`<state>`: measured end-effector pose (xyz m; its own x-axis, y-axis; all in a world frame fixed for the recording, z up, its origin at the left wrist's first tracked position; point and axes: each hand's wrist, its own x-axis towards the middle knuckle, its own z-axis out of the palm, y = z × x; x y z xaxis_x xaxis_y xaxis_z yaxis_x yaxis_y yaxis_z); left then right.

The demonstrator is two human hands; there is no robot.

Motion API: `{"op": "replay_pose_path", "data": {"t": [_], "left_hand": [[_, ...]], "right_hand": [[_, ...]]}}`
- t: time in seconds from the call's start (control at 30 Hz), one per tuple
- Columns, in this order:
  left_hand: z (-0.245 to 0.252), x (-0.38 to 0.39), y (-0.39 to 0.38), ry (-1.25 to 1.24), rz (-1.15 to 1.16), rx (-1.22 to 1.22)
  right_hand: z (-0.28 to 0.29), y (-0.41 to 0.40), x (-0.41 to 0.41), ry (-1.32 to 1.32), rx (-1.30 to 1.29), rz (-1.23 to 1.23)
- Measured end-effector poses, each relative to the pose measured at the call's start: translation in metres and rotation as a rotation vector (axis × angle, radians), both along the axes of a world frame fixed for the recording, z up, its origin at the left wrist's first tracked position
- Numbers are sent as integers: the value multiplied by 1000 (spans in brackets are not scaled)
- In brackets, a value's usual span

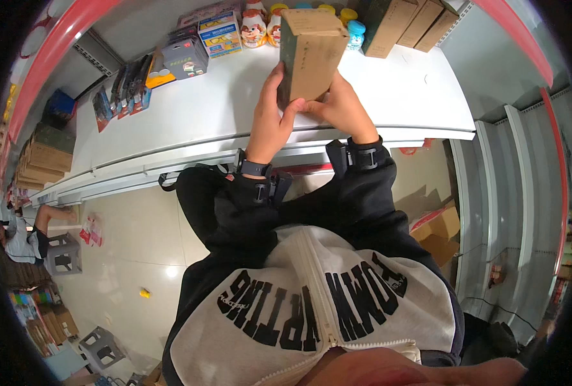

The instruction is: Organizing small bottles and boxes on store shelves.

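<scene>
Both hands hold one brown cardboard box [315,65] with a dark green side over the white shelf [209,101]. My left hand [269,116] grips its left side and lower edge. My right hand [344,106] holds its lower right edge, and the two thumbs meet near the bottom. Behind the box stand bottles with a cartoon face [253,30] and a jar with a light blue lid [356,34]. To the right, similar brown boxes [389,29] stand in a row. To the left are a blue and yellow carton [220,36], grey packs [185,58] and dark blister packs [129,87].
More brown boxes [49,154] are stacked at the shelf's far left. A person [23,241] sits at the left beside a grey stool [64,255]. Another stool [101,347] is lower left. An opened carton [438,234] lies on the floor near grey shelving [503,193] at right.
</scene>
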<state>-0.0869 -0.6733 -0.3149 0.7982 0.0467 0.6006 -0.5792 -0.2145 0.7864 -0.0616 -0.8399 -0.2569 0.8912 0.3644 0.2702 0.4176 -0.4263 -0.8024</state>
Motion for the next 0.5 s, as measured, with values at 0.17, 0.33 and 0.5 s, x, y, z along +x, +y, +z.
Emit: {"op": "replay_pose_path", "data": {"t": [0.17,0.33,0.5], "left_hand": [[-7,-1,-5,-67,-28,501],[-6,-6,-12,-89,-42,472],[-2,-9,-12,-89,-13,509]], "right_hand": [[7,-55,-7,77,64,-91],[-7,-163,6,70,-82,-319],[-3,-245,40,125,56,-394]]}}
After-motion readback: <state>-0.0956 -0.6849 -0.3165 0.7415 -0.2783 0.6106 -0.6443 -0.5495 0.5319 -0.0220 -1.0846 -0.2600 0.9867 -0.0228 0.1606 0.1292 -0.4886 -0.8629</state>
